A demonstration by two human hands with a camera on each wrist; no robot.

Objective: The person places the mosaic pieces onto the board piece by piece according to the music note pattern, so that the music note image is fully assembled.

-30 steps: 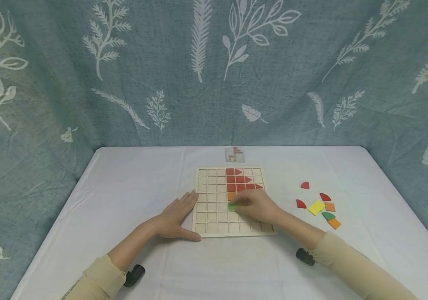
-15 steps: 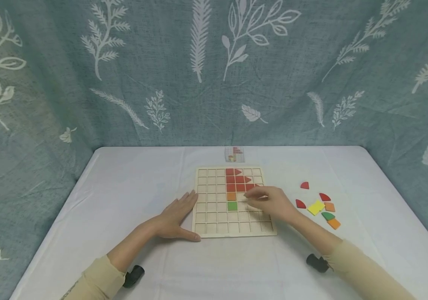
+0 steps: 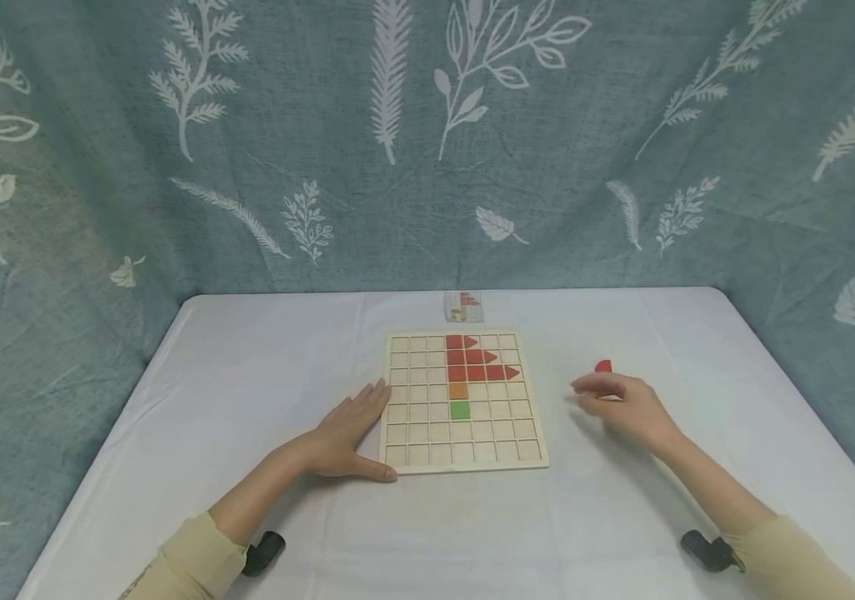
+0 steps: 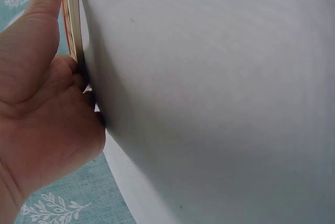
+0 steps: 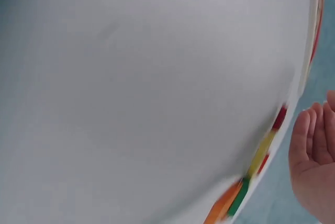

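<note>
A pale wooden grid board point(image 3: 418, 433) lies on the table. Red squares and triangles point(image 3: 476, 357) fill parts of its top three rows, with an orange square point(image 3: 458, 391) and a green square point(image 3: 460, 410) below them. My left hand point(image 3: 345, 429) rests against the board's left edge, thumb and fingers spread. My right hand point(image 3: 626, 408) hovers right of the board with loosely bent fingers and nothing in them. Past it shows a red quarter-round piece point(image 3: 603, 366). In the right wrist view, yellow point(image 5: 261, 153), green point(image 5: 239, 198) and orange point(image 5: 222, 203) pieces lie below that hand; the head view hides them.
A small picture card point(image 3: 463, 307) with a coloured pattern lies behind the board. White cloth point(image 3: 285, 333) covers the table. A patterned blue-green curtain point(image 3: 367, 225) hangs along the back and sides. Black devices point(image 3: 708, 552) sit at both wrists.
My right hand has moved right, off the board's green square and over to the loose pieces, uncovering the square and the red row. My left hand has stayed at the board's edge.
</note>
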